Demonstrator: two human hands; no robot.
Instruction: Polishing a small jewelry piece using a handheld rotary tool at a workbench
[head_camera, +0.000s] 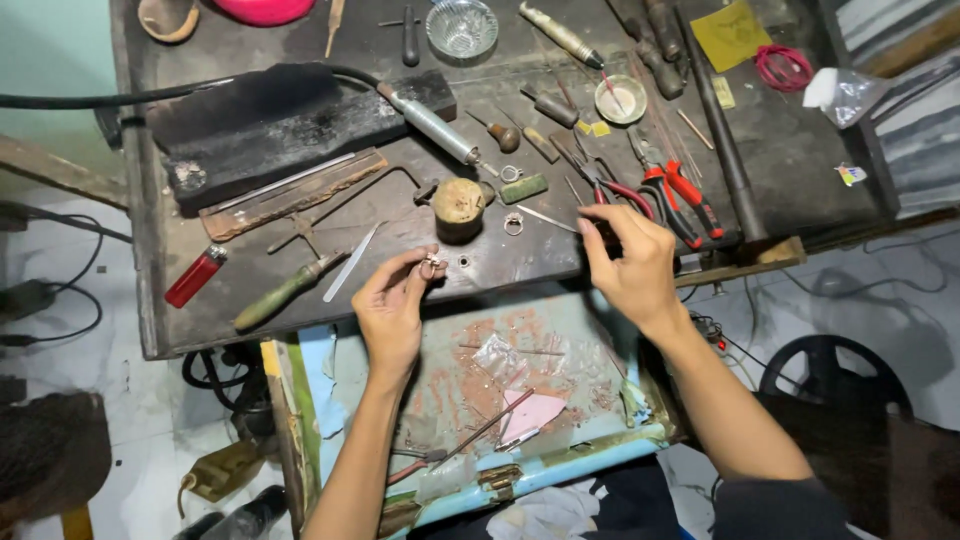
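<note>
My left hand pinches a small silver ring between thumb and fingers, just above the front edge of the dark workbench. My right hand reaches toward the red-handled pliers at the bench's right; its fingertips rest on a thin dark tool, and I cannot tell whether they grip it. Another ring and a tiny ring lie on the bench between my hands. A round wooden block stands just behind them.
A red lighter, a green-handled tool, a metal file and a torch lie left of centre. A glass bowl sits at the back. An open blue drawer with scraps is under my arms.
</note>
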